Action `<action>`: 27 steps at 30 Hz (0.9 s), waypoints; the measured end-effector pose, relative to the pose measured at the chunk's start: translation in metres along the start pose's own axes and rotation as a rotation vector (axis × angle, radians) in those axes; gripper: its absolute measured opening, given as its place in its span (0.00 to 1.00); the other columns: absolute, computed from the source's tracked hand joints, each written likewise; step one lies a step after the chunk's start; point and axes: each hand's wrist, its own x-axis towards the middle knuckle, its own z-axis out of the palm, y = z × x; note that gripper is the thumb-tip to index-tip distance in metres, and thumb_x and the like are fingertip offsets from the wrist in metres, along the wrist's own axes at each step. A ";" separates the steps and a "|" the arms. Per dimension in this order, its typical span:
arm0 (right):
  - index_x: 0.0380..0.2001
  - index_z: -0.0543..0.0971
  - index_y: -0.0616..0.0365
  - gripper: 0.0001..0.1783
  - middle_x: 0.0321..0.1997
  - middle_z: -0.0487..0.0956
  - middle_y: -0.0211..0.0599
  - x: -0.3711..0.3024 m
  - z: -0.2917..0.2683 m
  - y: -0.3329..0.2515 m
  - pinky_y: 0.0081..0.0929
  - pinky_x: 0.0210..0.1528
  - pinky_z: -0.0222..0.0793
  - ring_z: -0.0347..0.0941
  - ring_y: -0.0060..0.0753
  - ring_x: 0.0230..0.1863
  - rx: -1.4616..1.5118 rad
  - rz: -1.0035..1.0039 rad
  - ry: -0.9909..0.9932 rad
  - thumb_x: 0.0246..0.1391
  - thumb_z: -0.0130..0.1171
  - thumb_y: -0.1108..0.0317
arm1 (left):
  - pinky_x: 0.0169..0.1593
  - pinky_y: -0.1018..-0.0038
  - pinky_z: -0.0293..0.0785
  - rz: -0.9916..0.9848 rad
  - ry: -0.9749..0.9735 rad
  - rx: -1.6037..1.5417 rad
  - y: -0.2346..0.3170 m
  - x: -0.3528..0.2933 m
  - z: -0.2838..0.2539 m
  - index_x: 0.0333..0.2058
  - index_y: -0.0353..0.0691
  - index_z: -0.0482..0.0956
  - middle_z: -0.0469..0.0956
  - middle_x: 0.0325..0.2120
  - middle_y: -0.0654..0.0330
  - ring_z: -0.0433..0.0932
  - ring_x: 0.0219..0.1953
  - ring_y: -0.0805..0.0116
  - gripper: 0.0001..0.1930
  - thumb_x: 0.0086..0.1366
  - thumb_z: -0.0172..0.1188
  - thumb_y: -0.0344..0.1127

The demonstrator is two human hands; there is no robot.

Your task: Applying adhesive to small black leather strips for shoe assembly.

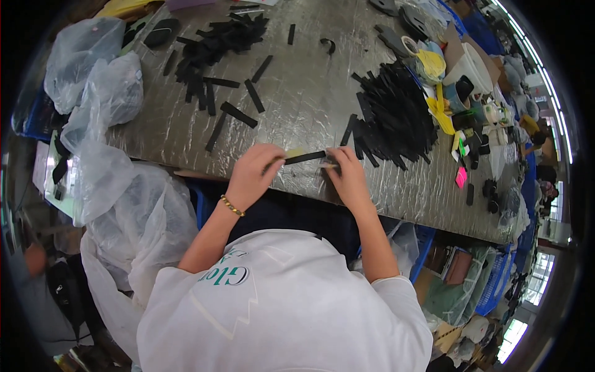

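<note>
A short black fabric strip [305, 158] stretches between my two hands above the near edge of the table. My left hand [253, 172] pinches the strip's left end, along with a small yellowish piece [295, 152] that shows just above it. At the strip's other end, my right hand [351, 177] has its fingertips close together, with a thin pale stick-like thing [328, 165] between thumb and fingers; its kind is too small to tell. The index fingertip of that hand meets or nearly meets the strip's right end.
Loose black strips [223, 46] lie in a heap at the far left, with several scattered nearer. A larger pile of black strips [396, 115] is right of my right hand. Tape rolls and yellow pieces [432, 65] crowd the right edge. Clear plastic bags [124, 180] hang at the left.
</note>
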 end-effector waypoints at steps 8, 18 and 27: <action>0.49 0.77 0.56 0.20 0.48 0.72 0.42 -0.002 -0.006 -0.007 0.38 0.48 0.70 0.73 0.51 0.47 0.016 -0.021 0.012 0.51 0.65 0.74 | 0.47 0.63 0.75 0.083 -0.226 0.263 0.008 0.008 0.040 0.40 0.38 0.78 0.78 0.41 0.56 0.77 0.44 0.52 0.08 0.61 0.61 0.27; 0.39 0.76 0.61 0.13 0.40 0.73 0.45 -0.016 0.023 -0.004 0.43 0.45 0.68 0.72 0.53 0.43 0.033 0.086 0.203 0.51 0.65 0.73 | 0.48 0.64 0.74 0.145 -0.225 0.161 0.005 0.006 0.049 0.38 0.37 0.78 0.76 0.39 0.57 0.75 0.45 0.54 0.10 0.55 0.59 0.23; 0.36 0.77 0.63 0.10 0.36 0.74 0.45 -0.024 0.039 -0.006 0.43 0.41 0.68 0.73 0.53 0.38 0.091 0.213 0.298 0.52 0.65 0.74 | 0.47 0.65 0.74 0.150 -0.224 0.196 0.006 0.005 0.053 0.39 0.38 0.80 0.77 0.38 0.58 0.75 0.43 0.56 0.13 0.54 0.57 0.22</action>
